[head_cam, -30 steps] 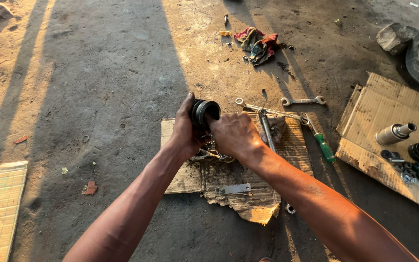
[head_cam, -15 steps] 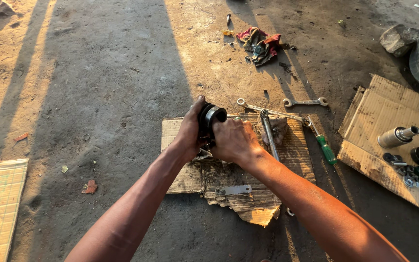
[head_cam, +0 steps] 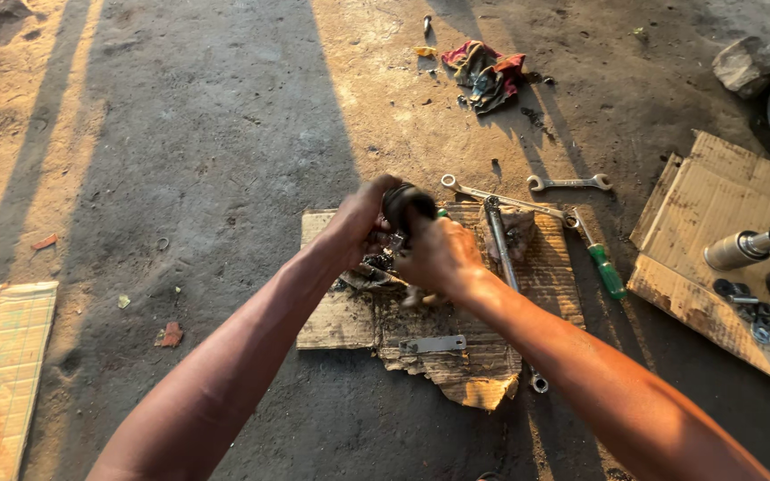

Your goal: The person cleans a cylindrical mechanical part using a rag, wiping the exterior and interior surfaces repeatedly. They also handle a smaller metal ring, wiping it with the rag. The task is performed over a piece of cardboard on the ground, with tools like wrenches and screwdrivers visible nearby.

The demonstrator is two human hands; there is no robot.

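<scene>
Keep left hand (head_cam: pixel 358 223) and right hand (head_cam: pixel 438 258) wrapped firmly round the black rubber part (head_cam: pixel 403 203) — held above the torn cardboard's (head_cam: pixel 456 365) top edge — turning squarely, without slipping.

both hands, left hand (head_cam: pixel 358 223) and right hand (head_cam: pixel 438 258), meet over the torn cardboard (head_cam: pixel 456 356); wrenches (head_cam: pixel 528 200) lie behind it, a screwdriver (head_cam: pixel 603 267) right, a rag (head_cam: pixel 485 73) farther back.

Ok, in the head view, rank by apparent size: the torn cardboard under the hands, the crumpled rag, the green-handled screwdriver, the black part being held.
1. Torn cardboard, clearly largest.
2. Green-handled screwdriver and crumpled rag: too alike to rank.
3. Black part, partly hidden by both hands.
</scene>
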